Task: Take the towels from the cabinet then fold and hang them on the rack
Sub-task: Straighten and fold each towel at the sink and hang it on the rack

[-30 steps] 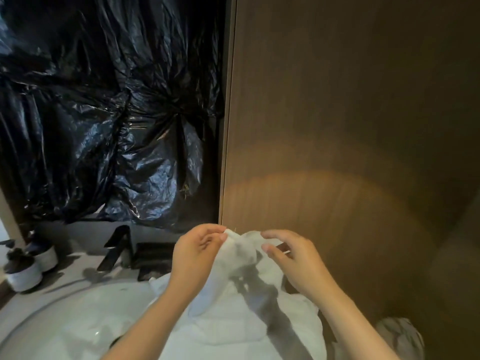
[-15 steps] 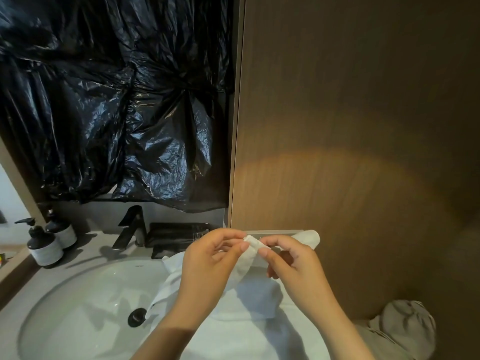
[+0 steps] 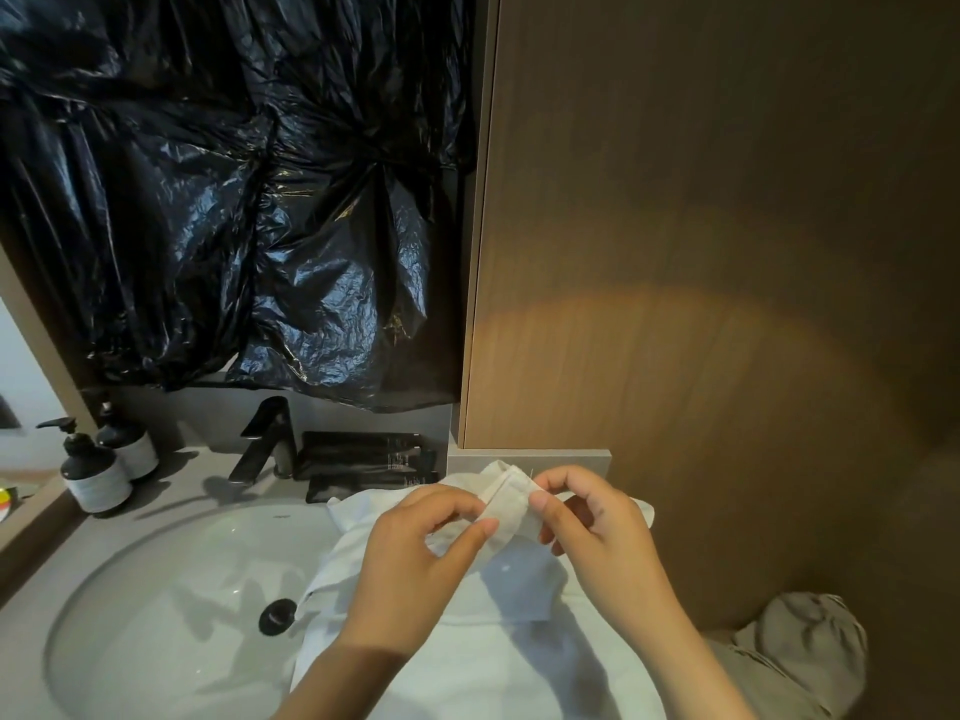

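A white towel [image 3: 498, 662] is spread over the near right part of the sink basin [image 3: 171, 579] and the counter edge, and one hemmed corner of it is lifted just above the rest. That corner is pinched from the left by the left hand [image 3: 415, 558], thumb and forefinger closed narrowly on the cloth. It is pinched from the right by the right hand [image 3: 597, 527], whose other fingers are loosely curled behind.

The folding step appears to be in hand: an edge or corner is being found and squared. Most of the towel lies unfolded, and nothing has been hung. For the next move, a matching corner would probably have to be found and the two brought together, with the cloth kept out of the drain [image 3: 278, 615]. No rack can be seen.

The grey counter [image 3: 208, 485] carries a black faucet [image 3: 267, 439] at the far side of the basin, and dark flat packets [image 3: 363, 459] are stacked just to its right. Two pump bottles [image 3: 98, 475] stand at the far left. Crumpled black plastic sheeting [image 3: 234, 200] is hung above the counter, and a tall brown wooden panel [image 3: 701, 252] fills the right. Grey fabric [image 3: 805, 652] shows at the near right; what it is cannot be told.
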Motion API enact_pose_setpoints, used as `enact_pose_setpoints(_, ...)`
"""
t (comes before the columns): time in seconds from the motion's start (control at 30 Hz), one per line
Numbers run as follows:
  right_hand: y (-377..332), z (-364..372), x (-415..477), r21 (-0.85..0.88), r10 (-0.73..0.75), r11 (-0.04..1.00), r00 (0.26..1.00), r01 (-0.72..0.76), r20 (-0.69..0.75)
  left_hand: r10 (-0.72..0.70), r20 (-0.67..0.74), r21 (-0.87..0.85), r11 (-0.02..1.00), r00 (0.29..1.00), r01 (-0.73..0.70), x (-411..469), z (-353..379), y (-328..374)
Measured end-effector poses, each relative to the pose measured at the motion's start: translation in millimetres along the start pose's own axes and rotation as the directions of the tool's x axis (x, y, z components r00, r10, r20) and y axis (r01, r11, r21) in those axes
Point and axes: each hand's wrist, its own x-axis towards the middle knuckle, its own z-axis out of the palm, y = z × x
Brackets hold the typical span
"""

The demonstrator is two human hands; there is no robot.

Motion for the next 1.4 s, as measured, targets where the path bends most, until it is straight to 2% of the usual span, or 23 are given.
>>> enact_pose_setpoints(0.47, -10, 0, 1, -0.051, -0.043, 0.998, 0.999, 0.044, 0.022, 0.084, 0.035, 0.015, 0.996, 0.996, -0.084, 1, 7, -1)
enact_pose_setpoints(0.7, -19, -9, 9, -0.070, -0.149, 0.988, 0.980, 0.140, -0.135, 0.080, 0.065, 0.104, 0.991, 0.995, -0.086, 3, 2, -13)
enact_pose_setpoints(1.03, -44, -37, 42, -0.106, -0.267, 0.963, 0.929, 0.247, -0.258, 0.095, 0.070, 0.225, 0.968, 0.993, -0.108, 21, -11, -24)
enact_pose_setpoints(1.3, -73, -64, 77, -0.206, -0.358, 0.931, 0.866, 0.302, -0.348, 0.129, -0.035, 0.266, 0.957, 0.991, -0.115, 60, -31, -24)
enact_pose_setpoints(1.4, -84, -72, 86, -0.206, -0.362, 0.931, 0.830, 0.301, -0.425, 0.141, -0.118, 0.275, 0.956, 0.983, -0.104, 80, -44, -11)
